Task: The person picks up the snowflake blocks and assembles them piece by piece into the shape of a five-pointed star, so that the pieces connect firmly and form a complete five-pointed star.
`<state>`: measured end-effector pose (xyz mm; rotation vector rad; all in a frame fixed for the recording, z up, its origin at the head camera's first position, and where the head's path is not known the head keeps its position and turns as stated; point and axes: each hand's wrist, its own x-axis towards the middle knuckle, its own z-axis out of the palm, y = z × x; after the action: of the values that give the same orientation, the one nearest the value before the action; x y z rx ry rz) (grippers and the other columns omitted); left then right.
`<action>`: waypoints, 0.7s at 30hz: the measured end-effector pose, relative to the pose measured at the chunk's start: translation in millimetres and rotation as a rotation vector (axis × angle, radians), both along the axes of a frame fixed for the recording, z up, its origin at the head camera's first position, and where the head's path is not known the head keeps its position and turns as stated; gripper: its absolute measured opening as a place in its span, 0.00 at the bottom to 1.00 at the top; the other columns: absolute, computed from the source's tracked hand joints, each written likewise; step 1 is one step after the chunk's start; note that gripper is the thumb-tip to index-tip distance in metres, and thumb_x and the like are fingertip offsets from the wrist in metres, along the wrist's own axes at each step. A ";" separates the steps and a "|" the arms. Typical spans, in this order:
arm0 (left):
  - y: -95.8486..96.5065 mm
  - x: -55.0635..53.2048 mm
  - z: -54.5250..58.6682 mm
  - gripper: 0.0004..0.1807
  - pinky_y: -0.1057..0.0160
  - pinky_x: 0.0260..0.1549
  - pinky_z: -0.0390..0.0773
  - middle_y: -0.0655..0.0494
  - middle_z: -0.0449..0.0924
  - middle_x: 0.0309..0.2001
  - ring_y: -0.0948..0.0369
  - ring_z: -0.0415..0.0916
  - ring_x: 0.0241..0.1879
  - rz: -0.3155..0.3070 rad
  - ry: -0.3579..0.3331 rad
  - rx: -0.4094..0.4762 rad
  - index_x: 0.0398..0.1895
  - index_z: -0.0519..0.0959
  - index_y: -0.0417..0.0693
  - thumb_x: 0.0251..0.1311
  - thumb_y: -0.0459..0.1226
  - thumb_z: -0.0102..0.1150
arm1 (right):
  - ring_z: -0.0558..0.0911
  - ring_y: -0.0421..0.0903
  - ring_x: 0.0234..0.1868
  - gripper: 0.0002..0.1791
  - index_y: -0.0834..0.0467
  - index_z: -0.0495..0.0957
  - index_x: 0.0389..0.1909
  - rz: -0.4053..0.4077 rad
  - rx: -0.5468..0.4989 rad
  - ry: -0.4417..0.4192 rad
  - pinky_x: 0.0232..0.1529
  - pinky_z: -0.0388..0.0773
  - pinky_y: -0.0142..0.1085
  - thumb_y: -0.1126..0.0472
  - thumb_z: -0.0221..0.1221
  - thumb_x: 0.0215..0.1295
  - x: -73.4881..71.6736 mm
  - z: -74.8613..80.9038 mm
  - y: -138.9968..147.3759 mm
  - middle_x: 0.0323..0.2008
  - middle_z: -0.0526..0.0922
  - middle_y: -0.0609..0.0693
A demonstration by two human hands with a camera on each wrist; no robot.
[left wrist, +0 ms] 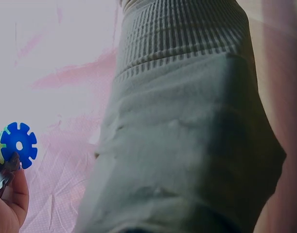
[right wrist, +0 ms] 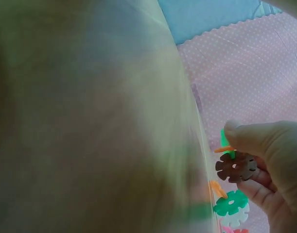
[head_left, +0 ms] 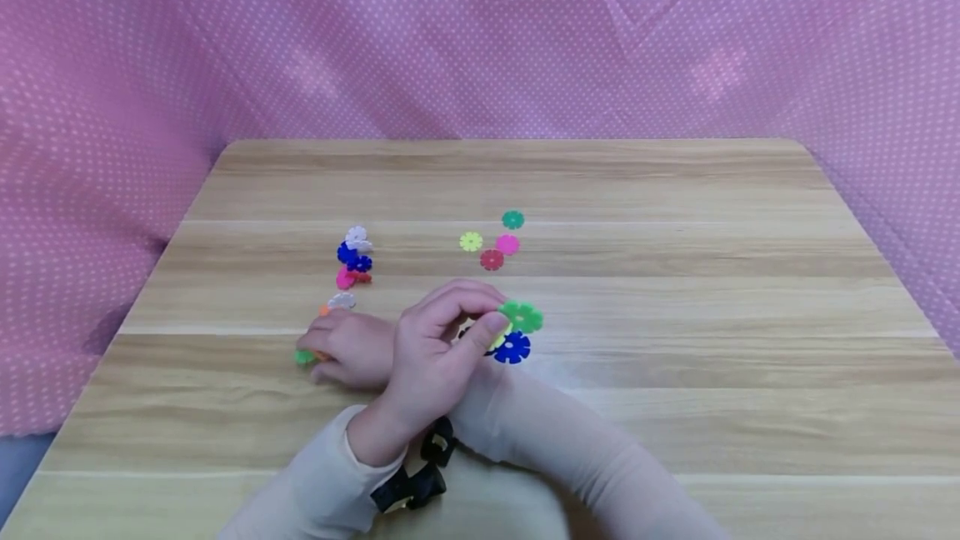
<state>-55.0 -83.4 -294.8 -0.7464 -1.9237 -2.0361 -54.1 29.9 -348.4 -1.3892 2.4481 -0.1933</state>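
Note:
My left hand point(head_left: 442, 332) pinches a cluster of joined notched plastic discs between thumb and fingers; a light green disc point(head_left: 522, 317), a yellow one and a blue disc point(left wrist: 19, 145) show in it. My right arm crosses under the left one, its sleeve filling much of the left wrist view. At the table's left, my right hand point(head_left: 348, 348) has curled fingers; in the right wrist view it holds a brownish notched disc point(right wrist: 235, 166) between thumb and fingers. Beside these fingertips are a green disc point(head_left: 303, 357) and an orange disc point(right wrist: 218, 189).
Left of centre, a column of discs runs away from the right hand: white point(head_left: 342, 300), pink point(head_left: 345, 277), blue point(head_left: 347, 252) and white again. Farther back lie a yellow disc point(head_left: 471, 242), a red disc point(head_left: 492, 260), a pink disc point(head_left: 507, 245) and a green disc point(head_left: 513, 219).

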 end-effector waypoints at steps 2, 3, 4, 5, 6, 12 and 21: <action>0.4 -0.2 0.1 0.05 0.64 0.41 0.80 0.38 0.77 0.36 0.61 0.76 0.40 -0.005 0.000 -0.001 0.31 0.76 0.29 0.59 0.26 0.55 | 0.71 0.33 0.46 0.09 0.53 0.75 0.36 0.001 -0.001 0.012 0.54 0.64 0.23 0.62 0.46 0.66 0.9 -0.5 2.9 0.38 0.76 0.40; 0.7 -0.3 0.1 0.05 0.64 0.41 0.80 0.38 0.77 0.36 0.61 0.76 0.40 -0.007 0.000 -0.001 0.31 0.76 0.29 0.59 0.27 0.55 | 0.71 0.33 0.48 0.09 0.53 0.75 0.39 -0.029 -0.033 -0.024 0.56 0.63 0.24 0.62 0.45 0.67 1.6 -1.2 5.0 0.41 0.77 0.41; 0.9 -0.3 0.2 0.05 0.64 0.42 0.80 0.38 0.77 0.36 0.61 0.76 0.40 -0.010 0.001 0.000 0.32 0.76 0.29 0.59 0.27 0.55 | 0.70 0.33 0.50 0.09 0.54 0.75 0.41 -0.033 -0.035 -0.011 0.58 0.62 0.25 0.62 0.45 0.67 2.3 -1.7 6.9 0.44 0.77 0.42; 1.2 -0.3 0.3 0.05 0.64 0.42 0.80 0.37 0.77 0.36 0.61 0.76 0.40 -0.012 0.001 0.003 0.32 0.76 0.29 0.60 0.27 0.55 | 0.70 0.34 0.51 0.10 0.54 0.74 0.43 -0.012 -0.013 0.043 0.59 0.62 0.25 0.61 0.45 0.67 2.5 -2.4 8.1 0.46 0.77 0.42; 1.6 -0.5 0.1 0.05 0.64 0.42 0.80 0.37 0.77 0.36 0.61 0.76 0.40 -0.014 0.001 0.005 0.32 0.76 0.29 0.60 0.27 0.55 | 0.70 0.34 0.54 0.11 0.54 0.74 0.45 -0.030 -0.013 0.048 0.60 0.61 0.26 0.61 0.45 0.68 3.1 -2.8 10.1 0.48 0.77 0.43; 4.0 -1.2 -1.6 0.07 0.66 0.43 0.79 0.37 0.76 0.37 0.60 0.76 0.41 -0.025 0.015 0.019 0.32 0.75 0.28 0.60 0.28 0.55 | 0.69 0.41 0.58 0.14 0.54 0.70 0.51 -0.208 -0.055 0.148 0.65 0.60 0.36 0.55 0.48 0.67 1.0 -4.7 15.5 0.52 0.75 0.46; 5.9 -2.7 -2.0 0.05 0.67 0.43 0.79 0.37 0.77 0.36 0.60 0.76 0.41 -0.025 0.023 0.017 0.32 0.75 0.28 0.59 0.27 0.55 | 0.67 0.39 0.60 0.16 0.50 0.67 0.56 -0.352 -0.118 -0.053 0.66 0.60 0.37 0.57 0.46 0.69 -3.6 -6.3 27.6 0.58 0.72 0.45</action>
<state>-57.6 -77.5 -296.9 -0.7893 -1.8913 -2.0471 -57.7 57.5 -354.7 -0.9689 2.6550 -0.4551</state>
